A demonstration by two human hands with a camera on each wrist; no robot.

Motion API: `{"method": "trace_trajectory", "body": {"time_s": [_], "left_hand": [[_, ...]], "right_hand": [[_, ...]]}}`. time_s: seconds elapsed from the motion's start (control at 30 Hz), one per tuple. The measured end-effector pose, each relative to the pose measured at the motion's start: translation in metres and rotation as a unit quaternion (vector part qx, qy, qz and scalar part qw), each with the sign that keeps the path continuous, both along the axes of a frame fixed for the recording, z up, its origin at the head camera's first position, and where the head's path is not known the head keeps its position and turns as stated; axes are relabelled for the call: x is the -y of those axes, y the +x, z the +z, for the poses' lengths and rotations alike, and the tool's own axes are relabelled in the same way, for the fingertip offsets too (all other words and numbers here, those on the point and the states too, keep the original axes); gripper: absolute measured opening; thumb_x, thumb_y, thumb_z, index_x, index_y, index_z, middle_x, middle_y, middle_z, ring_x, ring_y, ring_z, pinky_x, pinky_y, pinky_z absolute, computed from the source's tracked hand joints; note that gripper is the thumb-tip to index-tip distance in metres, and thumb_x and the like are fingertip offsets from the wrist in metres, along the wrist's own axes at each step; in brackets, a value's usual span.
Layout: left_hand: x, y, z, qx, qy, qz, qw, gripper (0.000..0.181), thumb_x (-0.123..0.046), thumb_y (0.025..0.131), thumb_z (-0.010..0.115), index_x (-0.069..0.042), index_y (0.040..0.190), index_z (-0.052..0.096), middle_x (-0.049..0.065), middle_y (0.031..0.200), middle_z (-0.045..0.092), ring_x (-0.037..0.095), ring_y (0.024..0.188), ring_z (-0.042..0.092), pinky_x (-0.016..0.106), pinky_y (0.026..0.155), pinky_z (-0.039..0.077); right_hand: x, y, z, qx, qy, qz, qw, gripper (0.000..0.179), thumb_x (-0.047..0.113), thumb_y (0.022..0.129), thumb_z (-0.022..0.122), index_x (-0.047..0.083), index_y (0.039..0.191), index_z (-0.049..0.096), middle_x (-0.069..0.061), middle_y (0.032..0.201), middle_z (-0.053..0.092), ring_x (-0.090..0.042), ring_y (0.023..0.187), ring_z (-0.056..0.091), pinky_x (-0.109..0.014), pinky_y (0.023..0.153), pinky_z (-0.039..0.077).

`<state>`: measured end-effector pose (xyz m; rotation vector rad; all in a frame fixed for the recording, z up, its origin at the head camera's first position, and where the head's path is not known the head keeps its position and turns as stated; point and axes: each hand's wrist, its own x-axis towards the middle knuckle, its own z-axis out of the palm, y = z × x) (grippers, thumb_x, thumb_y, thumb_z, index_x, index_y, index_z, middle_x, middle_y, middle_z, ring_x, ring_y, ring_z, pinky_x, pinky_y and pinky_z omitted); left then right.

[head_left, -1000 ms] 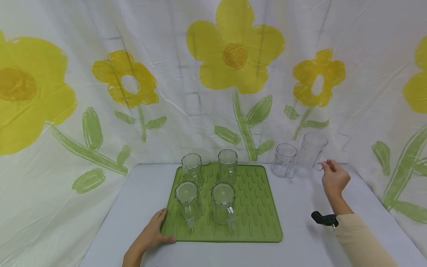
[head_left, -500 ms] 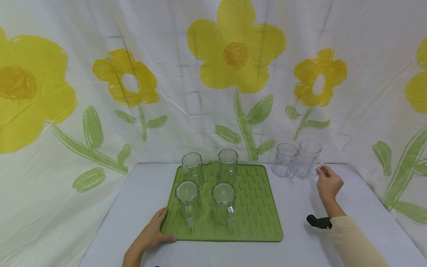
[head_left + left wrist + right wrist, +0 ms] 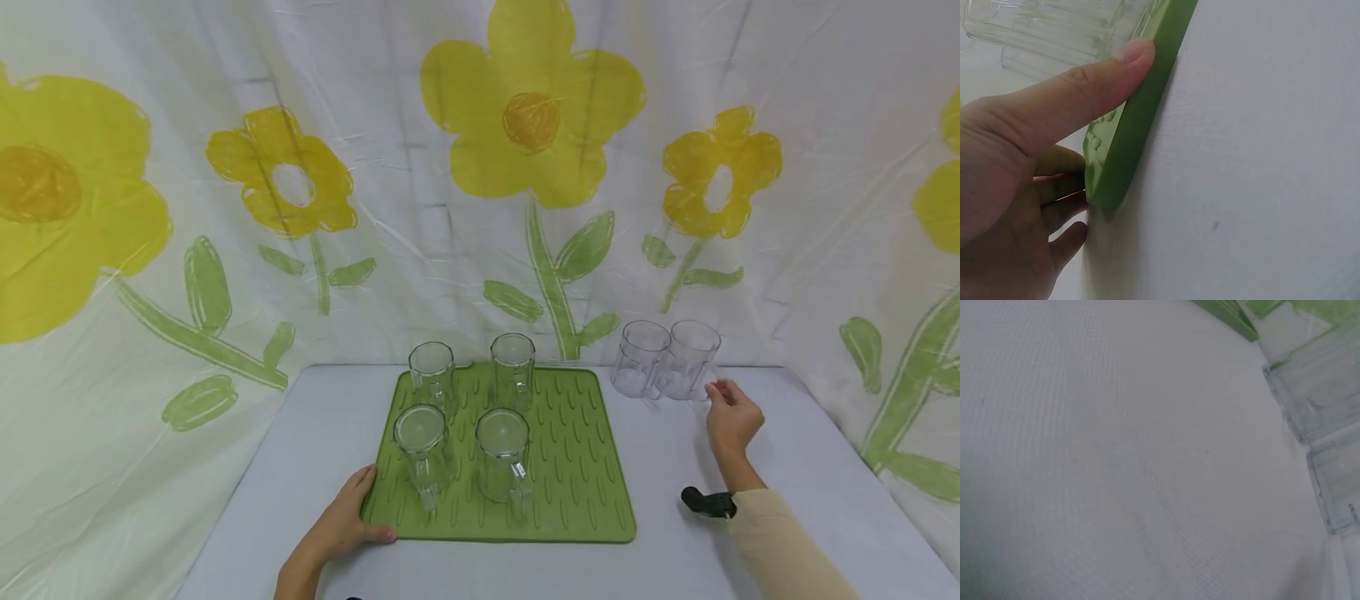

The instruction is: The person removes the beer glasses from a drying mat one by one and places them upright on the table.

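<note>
My left hand (image 3: 343, 518) holds the near left corner of a green drying mat (image 3: 585, 467). In the left wrist view, the thumb (image 3: 1104, 84) lies along the mat's edge (image 3: 1147, 94) and the other fingers are at its side. At the table's back right, my right hand (image 3: 733, 419) pinches the handle of a clear glass mug (image 3: 688, 362). That mug stands upright close beside another clear glass mug (image 3: 640, 362). The right wrist view shows both mugs' bases at its right edge, but the hand is out of it.
Several clear glass mugs stand on the mat in two rows, including a front left mug (image 3: 422, 450) and a front right mug (image 3: 502, 454), both upside down. A flowered curtain (image 3: 450, 275) hangs behind the white table (image 3: 667, 517).
My right hand has moved left and lowered its mug onto the table beside the other one. The left hand and the mat have stayed in place.
</note>
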<state>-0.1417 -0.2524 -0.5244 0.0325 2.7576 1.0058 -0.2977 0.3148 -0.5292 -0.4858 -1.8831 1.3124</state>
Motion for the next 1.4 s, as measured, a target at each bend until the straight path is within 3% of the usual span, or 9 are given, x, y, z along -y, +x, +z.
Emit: {"method": "trace_trajectory", "body": {"time_s": [0.2,0.33,0.4,0.5,0.63,0.77,0.9,1.07,1.4], "left_hand": [[0.001,0.0,0.001,-0.005,0.004,-0.001,1.0,0.121,-0.034,0.059,0.091,0.012,0.148,0.024,0.034,0.154,0.025,0.054,0.141,0.024,0.066,0.113,0.027],[0.001,0.001,0.0,-0.008,0.009,-0.003,0.9999,0.121,-0.034,0.059,0.091,0.012,0.148,0.023,0.034,0.153,0.024,0.054,0.141,0.023,0.065,0.114,0.026],[0.001,0.002,0.0,-0.007,0.012,-0.004,0.9999,0.121,-0.034,0.059,0.091,0.012,0.148,0.023,0.034,0.153,0.024,0.054,0.141,0.023,0.065,0.114,0.025],[0.0,0.004,0.0,-0.006,0.013,-0.006,0.9999,0.121,-0.033,0.059,0.091,0.012,0.148,0.023,0.035,0.153,0.024,0.055,0.14,0.023,0.066,0.114,0.026],[0.0,0.005,0.0,-0.011,0.01,-0.005,0.9999,0.121,-0.033,0.059,0.091,0.013,0.148,0.024,0.035,0.153,0.025,0.055,0.14,0.024,0.066,0.113,0.027],[0.0,0.004,0.0,-0.014,0.009,-0.006,0.9998,0.121,-0.032,0.058,0.092,0.013,0.147,0.024,0.035,0.152,0.026,0.055,0.14,0.024,0.065,0.113,0.027],[-0.001,0.003,0.001,-0.011,0.009,-0.003,0.9999,0.121,-0.032,0.058,0.092,0.013,0.148,0.024,0.034,0.153,0.026,0.054,0.14,0.024,0.065,0.114,0.027],[-0.003,0.003,0.0,-0.012,0.013,-0.004,0.9998,0.12,-0.033,0.059,0.092,0.013,0.147,0.025,0.035,0.152,0.026,0.055,0.14,0.024,0.065,0.113,0.027],[-0.002,0.002,0.0,-0.016,0.013,-0.007,0.9998,0.119,-0.03,0.059,0.092,0.013,0.147,0.024,0.034,0.153,0.025,0.054,0.141,0.024,0.064,0.115,0.026]], "right_hand": [[0.0,0.006,0.001,0.036,0.001,0.011,0.9993,0.026,0.007,0.086,0.072,-0.006,0.108,0.071,0.013,0.083,0.074,0.023,0.068,0.053,0.003,0.064,0.04],[-0.001,0.02,0.008,0.092,0.056,0.009,0.9941,0.042,0.015,0.087,0.073,-0.002,0.124,0.065,-0.02,0.115,0.07,-0.01,0.096,0.072,0.004,0.068,0.032],[0.0,0.031,0.011,0.103,0.08,0.009,0.9914,0.045,0.016,0.087,0.073,-0.003,0.127,0.062,-0.023,0.119,0.067,-0.025,0.102,0.07,0.004,0.067,0.029],[0.002,0.046,0.016,0.088,0.093,0.022,0.9916,0.044,0.013,0.085,0.074,-0.006,0.124,0.063,-0.026,0.119,0.066,-0.002,0.087,0.068,0.007,0.064,0.03],[0.011,0.062,0.024,0.064,0.085,0.062,0.9924,0.042,0.009,0.083,0.075,-0.008,0.12,0.065,-0.03,0.116,0.065,0.03,0.073,0.044,0.008,0.064,0.035],[0.027,0.076,0.033,0.068,0.076,0.104,0.9892,0.044,0.011,0.083,0.077,-0.006,0.122,0.064,-0.024,0.117,0.068,0.027,0.079,0.048,0.006,0.072,0.041],[0.044,0.086,0.041,0.059,0.067,0.157,0.9835,0.046,0.009,0.081,0.078,-0.005,0.123,0.064,0.002,0.111,0.071,0.02,0.088,0.055,0.001,0.08,0.047],[0.057,0.098,0.048,0.033,0.069,0.23,0.9702,0.044,0.003,0.08,0.077,-0.007,0.121,0.064,0.024,0.106,0.063,0.017,0.091,0.058,-0.002,0.082,0.05],[0.095,0.118,0.05,0.016,0.059,0.391,0.9183,0.042,-0.001,0.084,0.072,-0.01,0.123,0.061,0.009,0.112,0.07,0.007,0.099,0.063,-0.011,0.083,0.055]]}}
